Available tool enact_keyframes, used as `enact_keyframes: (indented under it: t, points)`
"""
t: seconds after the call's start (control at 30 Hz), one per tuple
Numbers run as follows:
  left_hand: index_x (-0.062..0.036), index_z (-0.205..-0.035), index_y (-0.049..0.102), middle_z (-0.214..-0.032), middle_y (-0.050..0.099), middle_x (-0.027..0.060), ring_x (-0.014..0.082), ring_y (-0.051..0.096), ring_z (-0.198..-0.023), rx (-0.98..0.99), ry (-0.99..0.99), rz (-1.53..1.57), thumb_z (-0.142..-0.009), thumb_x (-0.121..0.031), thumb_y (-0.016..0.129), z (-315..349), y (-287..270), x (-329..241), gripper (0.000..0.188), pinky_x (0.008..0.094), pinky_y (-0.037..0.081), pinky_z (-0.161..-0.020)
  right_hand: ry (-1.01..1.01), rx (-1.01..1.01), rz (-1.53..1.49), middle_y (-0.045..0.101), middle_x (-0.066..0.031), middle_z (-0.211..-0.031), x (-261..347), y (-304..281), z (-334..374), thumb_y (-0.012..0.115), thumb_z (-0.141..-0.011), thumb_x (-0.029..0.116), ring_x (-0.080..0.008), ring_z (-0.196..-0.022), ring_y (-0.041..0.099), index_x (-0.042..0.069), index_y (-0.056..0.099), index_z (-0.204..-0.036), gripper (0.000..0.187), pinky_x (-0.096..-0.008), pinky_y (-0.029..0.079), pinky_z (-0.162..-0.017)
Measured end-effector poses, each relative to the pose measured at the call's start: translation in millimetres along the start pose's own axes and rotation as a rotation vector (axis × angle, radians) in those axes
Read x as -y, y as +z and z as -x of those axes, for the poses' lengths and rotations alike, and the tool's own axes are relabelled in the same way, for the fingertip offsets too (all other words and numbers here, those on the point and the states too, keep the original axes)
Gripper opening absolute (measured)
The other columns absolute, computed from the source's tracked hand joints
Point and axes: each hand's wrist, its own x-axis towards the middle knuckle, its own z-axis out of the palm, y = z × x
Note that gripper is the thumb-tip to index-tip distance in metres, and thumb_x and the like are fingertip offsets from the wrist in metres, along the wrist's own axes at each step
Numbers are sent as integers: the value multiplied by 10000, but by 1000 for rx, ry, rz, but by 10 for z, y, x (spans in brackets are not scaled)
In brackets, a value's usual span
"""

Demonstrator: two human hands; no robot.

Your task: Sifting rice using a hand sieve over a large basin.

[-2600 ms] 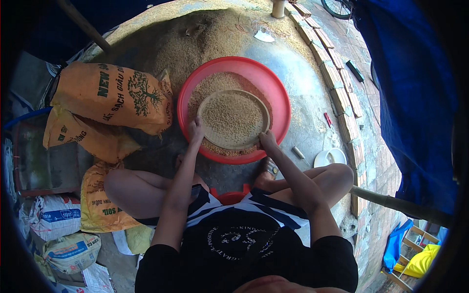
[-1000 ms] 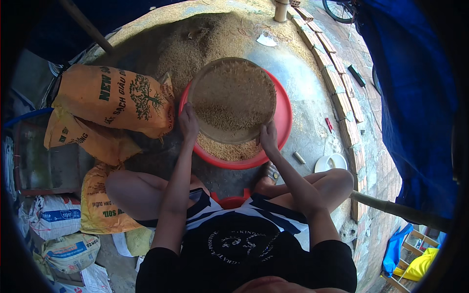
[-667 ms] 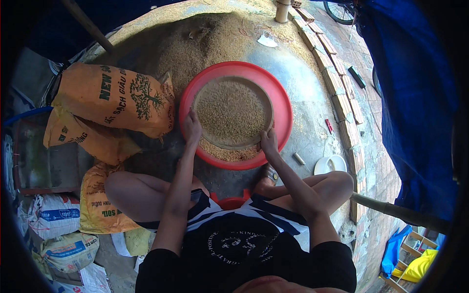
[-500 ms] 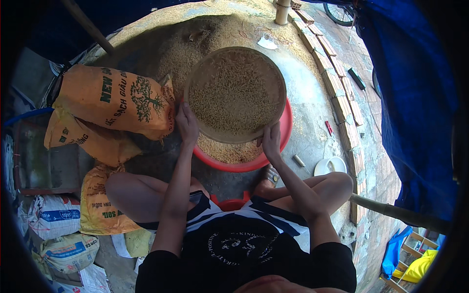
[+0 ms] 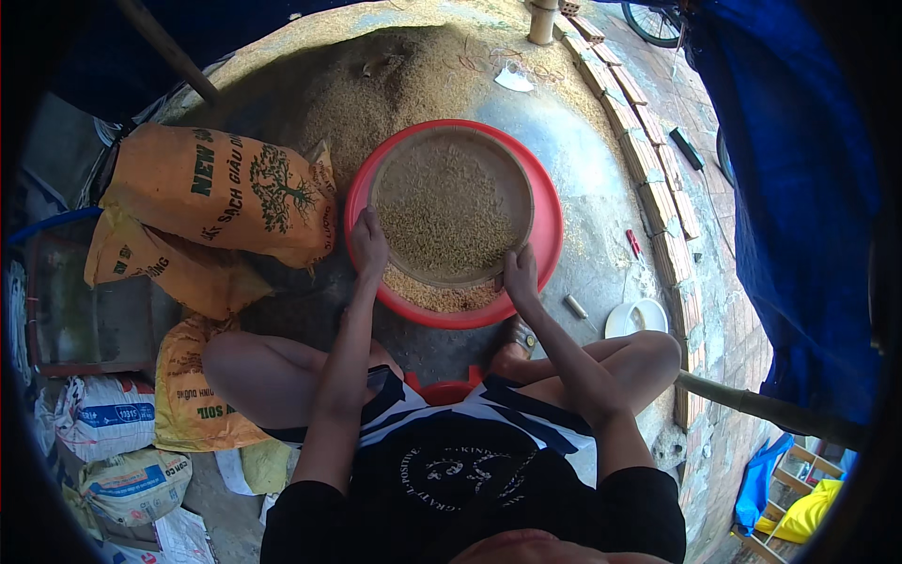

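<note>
Between my hands is a round, shallow sieve [image 5: 451, 202], with a layer of tan grain or husks spread over it. My left hand [image 5: 369, 242] grips its left rim, and my right hand [image 5: 520, 273] has its lower right rim, fingers closed on both sides. Under the sieve stands a wide red basin [image 5: 548, 221]; its rim shows all round. More pale grain [image 5: 437, 293] lies in the basin, visible along the near side. Most of the basin's inside is hidden by the sieve.
An orange printed sack [image 5: 221, 193] lies at the left. Beyond the basin spreads a heap of grain [image 5: 404, 70]. A row of bricks [image 5: 648, 179] runs along the right, near a white bowl [image 5: 636, 321], a small cylinder [image 5: 575, 306] and a red-handled tool [image 5: 632, 244].
The sieve has come down and slightly nearer, now lying within the basin's outline, so the far rim shows. The grain has slid toward its near side. Both hands keep their hold.
</note>
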Motion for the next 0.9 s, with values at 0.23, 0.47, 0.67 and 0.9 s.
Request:
enact_keyframes:
  t: [0.23,0.47,0.67,0.9]
  points:
    - [64,-721,465,-610,490,216,366,495,-618,-120,141,64,-830,-277,310,4,124,226,391,416,344,-544,102,29,-68,486,-151,-587,137,41,66,351,-773,111,-223,-342,464,-26,342,-862,164,-323,379,-316]
    - [59,-746,491,-649,508,238,376,507,-655,147,-143,-210,-827,-273,312,74,295,571,387,434,363,-567,544,173,-108,475,-93,-548,-300,17,123,328,-776,107,-149,-326,440,-16,386,-857,159,-258,372,-296]
    - [45,-752,500,-667,515,232,388,502,-693,43,23,-93,-827,-278,310,-91,149,239,382,430,381,-593,105,-14,-222,460,-88,-555,49,52,176,326,-782,116,-162,-320,430,4,388,-874,158,-273,376,-295]
    - [49,-728,514,-574,497,190,334,510,-579,130,98,-212,-825,-291,343,82,265,773,393,396,373,-551,836,166,-354,492,-98,-632,-226,170,555,329,-798,116,-182,-474,518,0,390,-964,212,-288,463,-423]
